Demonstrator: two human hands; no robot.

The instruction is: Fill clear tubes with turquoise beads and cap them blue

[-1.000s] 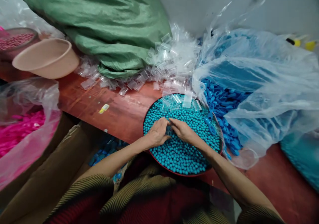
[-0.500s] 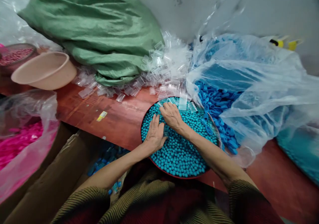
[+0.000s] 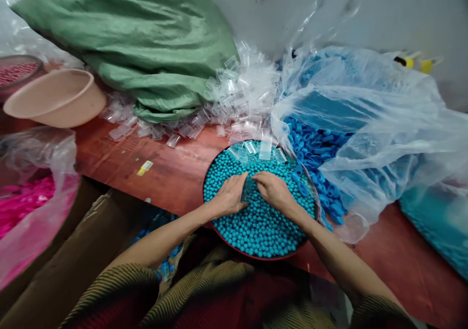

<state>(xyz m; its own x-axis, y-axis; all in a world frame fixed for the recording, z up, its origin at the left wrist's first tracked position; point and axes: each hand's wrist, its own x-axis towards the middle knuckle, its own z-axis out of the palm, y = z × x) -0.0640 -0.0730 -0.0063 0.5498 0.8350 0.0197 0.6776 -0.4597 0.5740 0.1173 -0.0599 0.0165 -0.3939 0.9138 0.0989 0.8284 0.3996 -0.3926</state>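
Left grip (image 3: 230, 196) over tray (image 3: 265, 258) center, pinching case (image 3: 246, 190) by its edges; best hold, since it's likely light, stiff, slick, maybe crackable. Case looks clear, flattish, tinted by the blue beads (image 3: 256, 236) behind it. Right grip (image 3: 272, 190) also over tray, curled just beside case, can't tell if holding anything.

Smudged grey wall (image 3: 241, 7) behind a scuffed reddish-brown table (image 3: 175, 175), in dim light.
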